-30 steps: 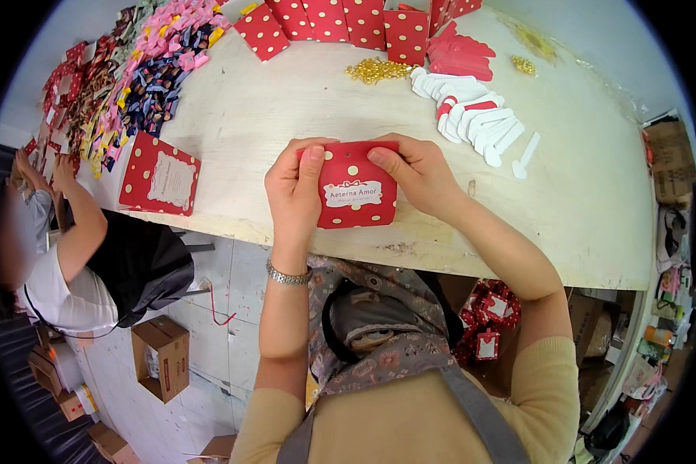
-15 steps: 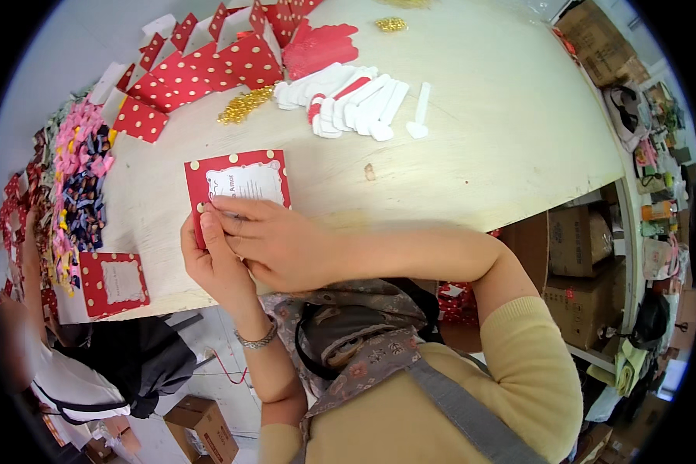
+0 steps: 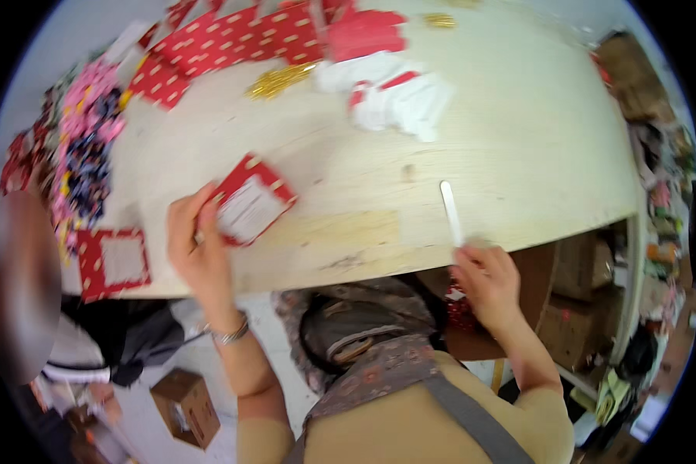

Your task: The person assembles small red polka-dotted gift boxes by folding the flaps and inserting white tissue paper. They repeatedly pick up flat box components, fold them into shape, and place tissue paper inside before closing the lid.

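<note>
My left hand (image 3: pixel 201 240) is closed on the edge of a red card (image 3: pixel 274 184) with pale dots and a white label, held tilted over the table. Off to the right, at the table's front edge, my right hand (image 3: pixel 487 278) grips the lower end of a narrow white strip (image 3: pixel 450 209) with a rounded tip. The fingers hide the strip's other end. A second red card (image 3: pixel 93 271) with a white label lies at the table's left corner. At the back is a pile of white cut-outs (image 3: pixel 402 104), blurred, with some red among them.
Red dotted paper bags (image 3: pixel 240 39) stand at the back left, beside gold ties (image 3: pixel 278 80) and red pieces (image 3: pixel 363 35). Pink and navy bows (image 3: pixel 89 155) line the left edge. Cardboard boxes (image 3: pixel 580 325) fill the shelf under the table. Another person is at the far left.
My hands have parted. The left keeps the red card, now turned at an angle; the right has let go of it, moved right and taken hold of a white strip.
</note>
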### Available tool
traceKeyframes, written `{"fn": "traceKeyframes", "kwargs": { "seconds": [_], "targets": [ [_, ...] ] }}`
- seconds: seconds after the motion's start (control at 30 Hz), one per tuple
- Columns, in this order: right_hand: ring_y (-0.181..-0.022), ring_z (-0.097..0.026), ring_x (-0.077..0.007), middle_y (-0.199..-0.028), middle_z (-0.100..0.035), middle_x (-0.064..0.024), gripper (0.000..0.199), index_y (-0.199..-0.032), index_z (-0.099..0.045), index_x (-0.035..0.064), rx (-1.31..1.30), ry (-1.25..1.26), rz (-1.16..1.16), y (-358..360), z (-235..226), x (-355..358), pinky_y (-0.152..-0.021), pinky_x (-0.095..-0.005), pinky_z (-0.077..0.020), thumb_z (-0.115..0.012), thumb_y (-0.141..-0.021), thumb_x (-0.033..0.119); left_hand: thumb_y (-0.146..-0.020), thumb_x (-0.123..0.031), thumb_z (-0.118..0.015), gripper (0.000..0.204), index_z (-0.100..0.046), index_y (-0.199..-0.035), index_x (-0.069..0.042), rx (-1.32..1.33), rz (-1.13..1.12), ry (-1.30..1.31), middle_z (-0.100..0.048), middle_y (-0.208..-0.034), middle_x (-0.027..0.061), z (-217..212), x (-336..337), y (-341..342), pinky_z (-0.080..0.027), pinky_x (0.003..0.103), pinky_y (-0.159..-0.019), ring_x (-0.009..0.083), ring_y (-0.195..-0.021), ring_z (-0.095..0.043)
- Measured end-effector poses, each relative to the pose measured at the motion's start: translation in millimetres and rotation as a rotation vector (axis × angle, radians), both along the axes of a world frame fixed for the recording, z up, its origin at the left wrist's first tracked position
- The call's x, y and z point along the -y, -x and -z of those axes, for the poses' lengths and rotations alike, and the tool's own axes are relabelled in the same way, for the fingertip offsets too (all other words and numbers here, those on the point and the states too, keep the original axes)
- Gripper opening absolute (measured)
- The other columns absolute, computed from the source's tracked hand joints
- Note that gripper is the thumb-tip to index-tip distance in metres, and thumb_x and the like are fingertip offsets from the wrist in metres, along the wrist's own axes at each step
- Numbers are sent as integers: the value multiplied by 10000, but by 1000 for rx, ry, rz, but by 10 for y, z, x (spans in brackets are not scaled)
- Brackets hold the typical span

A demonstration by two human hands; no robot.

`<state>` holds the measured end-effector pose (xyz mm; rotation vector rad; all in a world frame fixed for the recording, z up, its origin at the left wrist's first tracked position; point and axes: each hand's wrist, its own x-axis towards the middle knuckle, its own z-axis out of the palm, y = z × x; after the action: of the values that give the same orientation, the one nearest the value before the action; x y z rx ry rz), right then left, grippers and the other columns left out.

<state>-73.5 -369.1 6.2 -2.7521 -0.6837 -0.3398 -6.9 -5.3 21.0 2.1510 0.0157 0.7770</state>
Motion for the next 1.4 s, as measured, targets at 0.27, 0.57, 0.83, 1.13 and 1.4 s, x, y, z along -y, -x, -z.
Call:
{"fn": "traceKeyframes", "kwargs": {
  "seconds": [0.27, 0.57, 0.83, 1.13, 1.4],
  "targets": [
    [-705, -629, -92, -844, -687, -88, 127, -941, -658, -37, -727, -1242, 76, -594, -588, -997, -620, -229, -504, -663, -833, 30, -858, -9, -623, 61, -614, -917, -21, 160, -8, 119, -645, -912, 77, 93, 34, -110, -455, 241, -713, 141, -791, -581],
    [-638, -605, -75, -729, -674, -52, 158, -868, -674, -18, -795, -1031, -213, -1356, -265, -2083, -569, -231, -480, -692, -815, 131, -850, -49, -646, 142, -663, -990, -30, 6, 33, 183, -580, -808, 47, 82, -29, -87, -440, 246, -636, 148, -717, -532],
    [-587, -622, -125, -663, -660, -83, 139, -793, -661, 0, -685, -930, -297, -1463, -289, -2076, -567, -252, -492, -709, -780, 130, -742, 35, -711, 176, -655, -898, -24, 66, -62, 192, -624, -790, 50, 100, 81, -117, -445, 258, -635, 163, -733, -545],
    [-697, -631, -211, -833, -636, -83, 141, -867, -685, 57, 45, -403, -269, -2682, 145, -1904, -602, -320, -505, -619, -846, 181, -724, 76, -664, 153, -632, -841, -18, 232, -55, 56, -692, -836, 77, 159, 83, -220, -438, 284, -676, 203, -741, -546],
    [-773, -629, -280, -870, -649, -77, 152, -925, -688, 84, 93, -30, -252, -2745, 359, -2139, -674, -374, -505, -612, -843, 187, -714, 71, -676, 155, -635, -837, -13, 235, -36, 28, -672, -808, 77, 179, 32, -200, -441, 292, -652, 219, -715, -552]
  ]
}}
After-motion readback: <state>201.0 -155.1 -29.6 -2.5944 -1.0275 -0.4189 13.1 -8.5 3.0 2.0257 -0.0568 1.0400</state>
